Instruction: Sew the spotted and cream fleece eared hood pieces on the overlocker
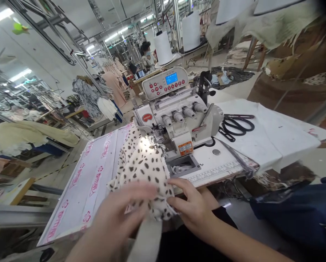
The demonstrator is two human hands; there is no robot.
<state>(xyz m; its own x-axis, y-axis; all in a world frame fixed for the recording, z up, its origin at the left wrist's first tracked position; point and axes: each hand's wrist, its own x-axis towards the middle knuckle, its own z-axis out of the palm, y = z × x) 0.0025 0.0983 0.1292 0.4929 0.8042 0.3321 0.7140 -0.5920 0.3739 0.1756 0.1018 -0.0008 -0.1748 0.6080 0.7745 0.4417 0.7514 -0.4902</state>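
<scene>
A cream fabric with dark spots (141, 167) lies under the lit needle area of an overlock sewing machine (179, 116) and runs toward me over the table edge. My right hand (194, 205) pinches the fabric's right edge between thumb and forefinger, close to the machine's front. Over the fabric's near left part is my left hand (122, 211), smeared by motion; whether its fingers grip the cloth cannot be made out. A plain pale strip (148, 238) hangs below the fabric, between my hands.
Black-handled scissors (236, 127) and a dark pair of thread snips (227, 133) lie right of the machine on white cloth (261, 134). White thread cones (163, 47) stand behind. Printed plastic sheeting (89, 174) covers the left table. A co-worker (146, 54) sits farther back.
</scene>
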